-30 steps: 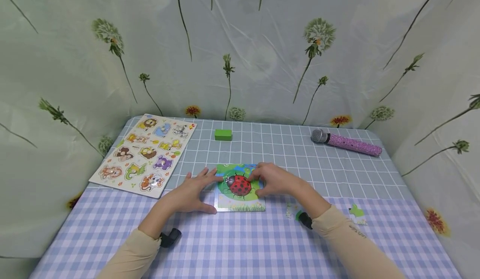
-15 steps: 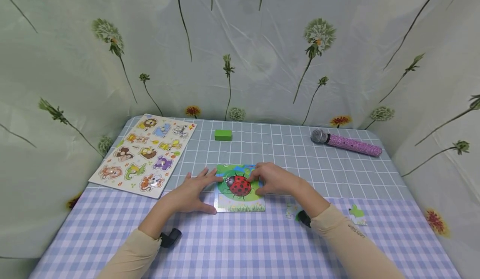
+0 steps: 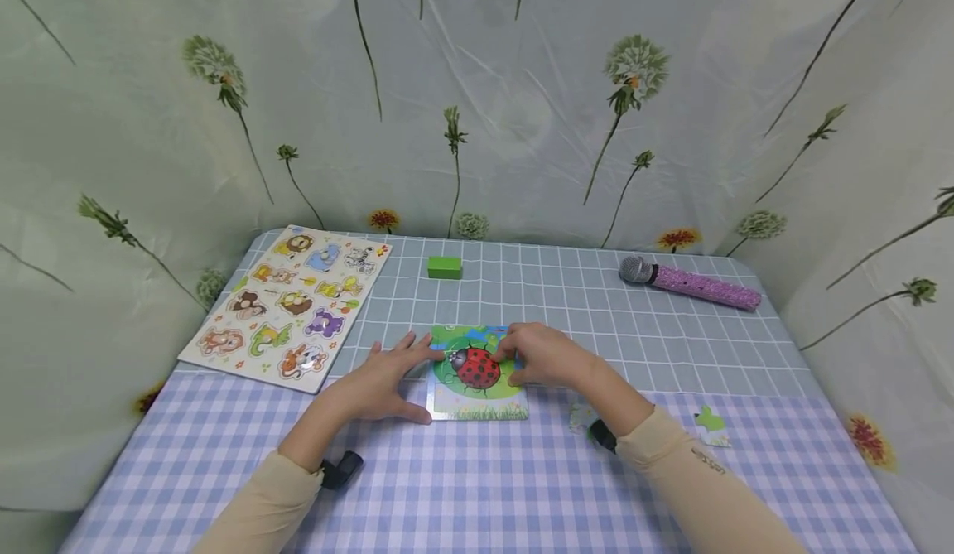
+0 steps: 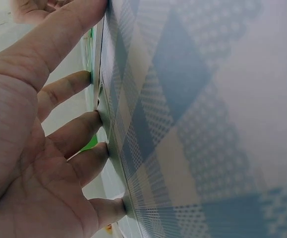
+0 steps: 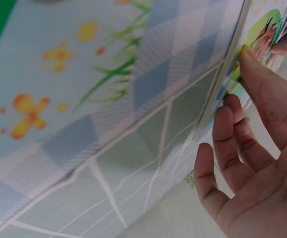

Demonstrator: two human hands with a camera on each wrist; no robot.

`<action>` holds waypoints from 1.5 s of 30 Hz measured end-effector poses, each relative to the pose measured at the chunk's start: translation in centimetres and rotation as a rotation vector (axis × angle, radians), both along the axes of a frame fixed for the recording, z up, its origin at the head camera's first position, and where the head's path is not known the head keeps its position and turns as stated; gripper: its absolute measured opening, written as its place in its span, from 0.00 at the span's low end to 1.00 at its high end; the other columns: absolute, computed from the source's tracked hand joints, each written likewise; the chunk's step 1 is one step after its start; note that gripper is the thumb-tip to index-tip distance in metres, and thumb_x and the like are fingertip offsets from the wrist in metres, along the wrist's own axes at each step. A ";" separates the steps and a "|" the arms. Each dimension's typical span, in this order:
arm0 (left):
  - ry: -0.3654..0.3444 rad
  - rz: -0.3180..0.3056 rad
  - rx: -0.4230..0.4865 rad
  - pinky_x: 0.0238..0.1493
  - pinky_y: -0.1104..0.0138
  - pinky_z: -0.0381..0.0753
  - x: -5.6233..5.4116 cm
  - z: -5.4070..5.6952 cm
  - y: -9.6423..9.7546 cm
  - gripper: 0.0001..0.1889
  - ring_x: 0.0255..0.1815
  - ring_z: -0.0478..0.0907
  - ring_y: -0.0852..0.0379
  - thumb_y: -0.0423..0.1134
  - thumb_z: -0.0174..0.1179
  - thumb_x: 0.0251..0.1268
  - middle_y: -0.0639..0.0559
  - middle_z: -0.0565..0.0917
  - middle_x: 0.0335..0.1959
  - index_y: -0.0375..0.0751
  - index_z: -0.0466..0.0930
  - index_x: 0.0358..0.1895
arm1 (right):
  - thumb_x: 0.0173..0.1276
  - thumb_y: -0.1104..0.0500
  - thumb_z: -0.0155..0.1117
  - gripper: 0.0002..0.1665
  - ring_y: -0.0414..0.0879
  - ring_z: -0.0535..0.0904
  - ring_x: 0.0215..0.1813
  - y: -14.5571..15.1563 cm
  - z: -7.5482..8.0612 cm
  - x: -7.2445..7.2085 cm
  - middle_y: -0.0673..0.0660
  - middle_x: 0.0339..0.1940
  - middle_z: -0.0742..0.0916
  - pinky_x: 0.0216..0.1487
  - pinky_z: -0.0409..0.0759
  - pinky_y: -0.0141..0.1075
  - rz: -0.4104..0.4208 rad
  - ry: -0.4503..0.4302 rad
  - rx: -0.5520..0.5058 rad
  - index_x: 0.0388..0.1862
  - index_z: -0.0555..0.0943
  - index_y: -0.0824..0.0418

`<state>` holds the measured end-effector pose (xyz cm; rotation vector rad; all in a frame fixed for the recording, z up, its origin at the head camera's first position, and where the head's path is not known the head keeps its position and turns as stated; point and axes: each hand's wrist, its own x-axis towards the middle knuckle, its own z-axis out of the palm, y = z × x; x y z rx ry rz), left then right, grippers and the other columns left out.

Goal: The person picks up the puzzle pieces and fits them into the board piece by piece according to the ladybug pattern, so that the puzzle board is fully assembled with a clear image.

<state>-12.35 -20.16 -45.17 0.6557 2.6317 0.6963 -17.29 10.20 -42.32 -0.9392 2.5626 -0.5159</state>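
Observation:
A ladybug jigsaw puzzle (image 3: 477, 397) in a shallow square tray lies at the table's middle. My left hand (image 3: 380, 384) rests along its left side with fingers spread, the index fingertip on the picture and the thumb at the near left corner. From the right, my right hand (image 3: 547, 355) bends over the puzzle. Its index fingertip and thumb pinch a puzzle piece at the ladybug's right side, mostly covered by the fingers. In the right wrist view the thumb (image 5: 262, 79) presses on the puzzle face, while the other fingers curl loosely beside the edge.
Loose puzzle pieces lie by the right forearm: one green and white (image 3: 711, 426), another partly under the wrist (image 3: 581, 418). An animal puzzle board (image 3: 286, 310) lies back left, a green block (image 3: 445, 268) at the back, a glittery pink microphone (image 3: 701, 286) back right.

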 end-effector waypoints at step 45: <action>0.001 -0.001 0.009 0.78 0.19 0.42 0.2 0.3 0.2 0.48 0.90 0.49 0.31 0.56 0.84 0.52 0.42 0.57 0.88 0.56 0.72 0.79 | 0.62 0.61 0.84 0.21 0.45 0.84 0.46 -0.4 0.4 1.0 0.51 0.45 0.87 0.49 0.87 0.44 -0.008 0.075 0.079 0.55 0.92 0.56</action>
